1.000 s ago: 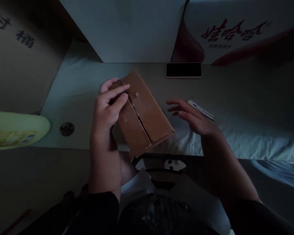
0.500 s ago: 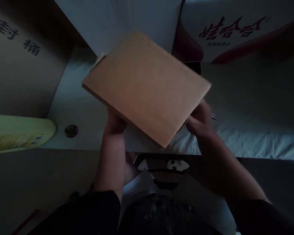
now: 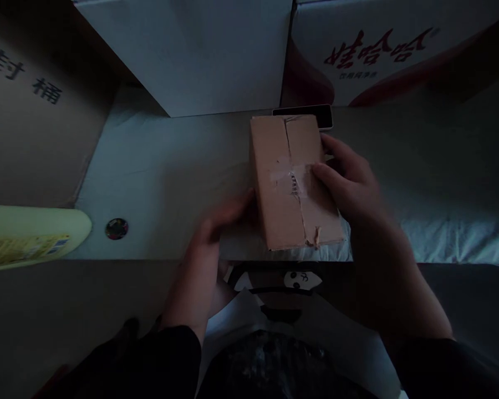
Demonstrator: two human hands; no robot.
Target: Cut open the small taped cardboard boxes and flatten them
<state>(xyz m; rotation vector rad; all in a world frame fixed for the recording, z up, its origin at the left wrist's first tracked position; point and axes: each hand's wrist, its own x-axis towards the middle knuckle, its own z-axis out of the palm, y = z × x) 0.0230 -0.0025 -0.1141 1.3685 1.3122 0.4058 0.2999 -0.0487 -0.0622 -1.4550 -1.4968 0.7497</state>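
A small brown cardboard box [image 3: 289, 183] with a taped centre seam rests on the pale table [image 3: 158, 183] near its front edge. My left hand [image 3: 220, 227] presses against the box's left side, its fingers curled along it. The box's right edge and top are held by my right hand [image 3: 349, 183], thumb lying on the tape. Behind the box a dark phone [image 3: 322, 113] lies flat, partly hidden by it.
Large cartons stand along the back: a white one [image 3: 191, 50], one with red characters [image 3: 378, 50], and a brown one [image 3: 37, 105] at the left. A yellow-green packet [image 3: 29, 235] and a small round cap [image 3: 117, 228] lie at the left. Crumpled plastic [image 3: 453, 238] covers the right side.
The box was lifted and turned over in the air half a second ago. Now it is back down on the table, seam up, with both hands at its sides.
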